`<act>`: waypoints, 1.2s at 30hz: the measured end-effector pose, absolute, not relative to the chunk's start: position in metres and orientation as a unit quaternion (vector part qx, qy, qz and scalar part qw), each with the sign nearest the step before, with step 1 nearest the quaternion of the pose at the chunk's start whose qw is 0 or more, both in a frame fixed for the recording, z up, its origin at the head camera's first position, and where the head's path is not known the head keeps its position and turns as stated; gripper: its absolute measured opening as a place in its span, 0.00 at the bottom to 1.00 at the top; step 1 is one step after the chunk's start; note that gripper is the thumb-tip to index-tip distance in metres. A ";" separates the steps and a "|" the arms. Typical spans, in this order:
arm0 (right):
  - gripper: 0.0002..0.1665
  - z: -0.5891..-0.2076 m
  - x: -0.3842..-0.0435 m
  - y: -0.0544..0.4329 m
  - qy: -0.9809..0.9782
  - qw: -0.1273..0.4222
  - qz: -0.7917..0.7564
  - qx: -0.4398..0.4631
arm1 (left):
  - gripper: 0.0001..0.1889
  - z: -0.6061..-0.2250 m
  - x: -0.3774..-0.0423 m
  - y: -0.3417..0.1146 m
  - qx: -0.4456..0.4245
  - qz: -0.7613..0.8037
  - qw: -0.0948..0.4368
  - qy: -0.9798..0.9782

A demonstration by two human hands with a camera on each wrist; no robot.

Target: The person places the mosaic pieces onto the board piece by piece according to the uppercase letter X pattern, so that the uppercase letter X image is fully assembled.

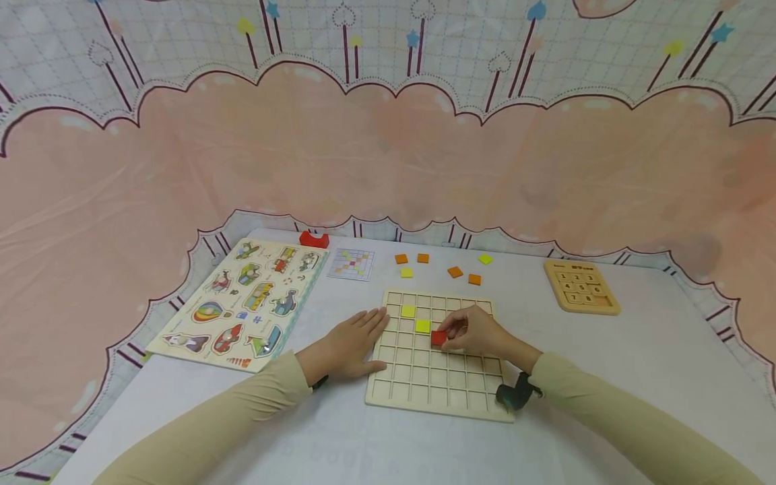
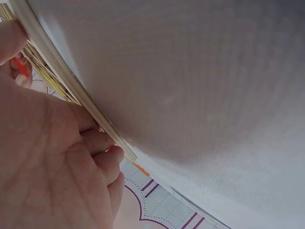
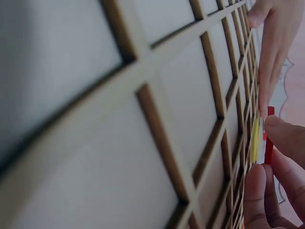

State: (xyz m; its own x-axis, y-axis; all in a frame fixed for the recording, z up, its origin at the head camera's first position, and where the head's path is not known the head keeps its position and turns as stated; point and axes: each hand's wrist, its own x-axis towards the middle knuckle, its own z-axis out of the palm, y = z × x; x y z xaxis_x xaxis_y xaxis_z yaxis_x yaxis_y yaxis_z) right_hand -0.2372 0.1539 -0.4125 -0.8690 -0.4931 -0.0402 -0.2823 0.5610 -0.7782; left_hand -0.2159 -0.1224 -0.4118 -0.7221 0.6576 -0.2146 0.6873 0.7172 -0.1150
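Observation:
A pale wooden grid board (image 1: 418,397) lies in front of me, with yellow square tiles (image 1: 408,312) in two of its cells, stepping diagonally. My right hand (image 1: 475,330) pinches a red square tile (image 1: 438,338) over the board, just below and right of the second yellow tile. In the right wrist view the red tile (image 3: 270,136) stands on edge between thumb and fingers. My left hand (image 1: 354,343) rests at the board's left edge with fingers extended, touching its rim. The left wrist view shows that palm (image 2: 52,157) beside the board's edge.
Behind the board lie several loose orange tiles (image 1: 422,258), two yellow ones (image 1: 406,273) and a printed pattern card (image 1: 351,264). A vehicle picture puzzle (image 1: 230,306) and a red block (image 1: 314,240) are left; a wooden number puzzle (image 1: 582,287) is right.

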 end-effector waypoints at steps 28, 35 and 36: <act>0.14 -0.418 -0.240 0.155 0.870 0.150 -0.400 -0.247 | 0.45 -0.414 -0.217 -0.123 0.364 -0.096 0.077 0.923; 0.12 -0.417 -0.240 0.154 0.872 0.153 -0.395 -0.245 | 0.45 -0.415 -0.217 -0.124 0.365 -0.097 0.080 0.923; 0.11 -0.417 -0.240 0.154 0.873 0.154 -0.395 -0.242 | 0.45 -0.415 -0.217 -0.124 0.365 -0.096 0.080 0.922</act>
State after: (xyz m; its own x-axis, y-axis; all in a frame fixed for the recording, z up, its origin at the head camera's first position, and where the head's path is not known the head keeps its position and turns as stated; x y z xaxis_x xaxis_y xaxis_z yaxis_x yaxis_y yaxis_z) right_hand -0.2398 0.1542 -0.4172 -0.8355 -0.5441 -0.0771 -0.3011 0.5705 -0.7642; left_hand -0.2174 -0.1236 -0.4150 -0.7203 0.6583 -0.2186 0.6892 0.7148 -0.1185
